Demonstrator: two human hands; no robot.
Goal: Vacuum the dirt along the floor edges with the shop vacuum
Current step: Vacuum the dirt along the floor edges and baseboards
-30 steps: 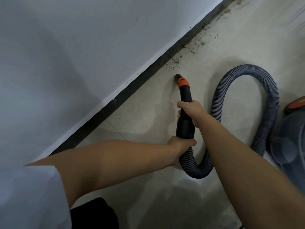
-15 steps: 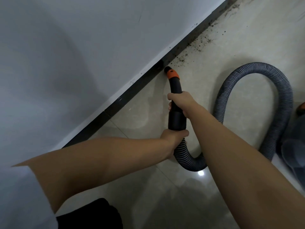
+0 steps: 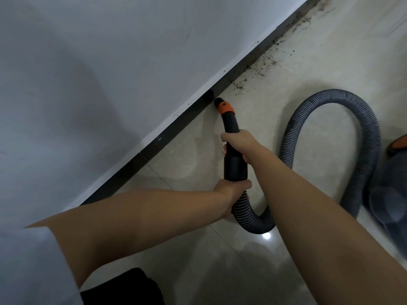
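The black vacuum nozzle (image 3: 230, 126) with an orange collar points at the dark baseboard (image 3: 180, 126), its tip touching the floor edge. My right hand (image 3: 239, 144) grips the nozzle's middle. My left hand (image 3: 231, 190) grips lower, where the nozzle meets the grey ribbed hose (image 3: 361, 133). The hose loops to the right and back to the vacuum body (image 3: 394, 194), partly cut off at the right edge. Dark dirt (image 3: 262, 67) is scattered along the baseboard beyond the nozzle tip, up toward the top right.
A white wall (image 3: 110, 73) rises above the baseboard on the left. The floor is glossy beige tile (image 3: 220, 260). My dark trouser leg (image 3: 123, 287) shows at the bottom edge.
The nozzle tip has moved left, from the open floor up against the baseboard. Both hands kept their grip. The speckled patch near the tip a second ago is gone.
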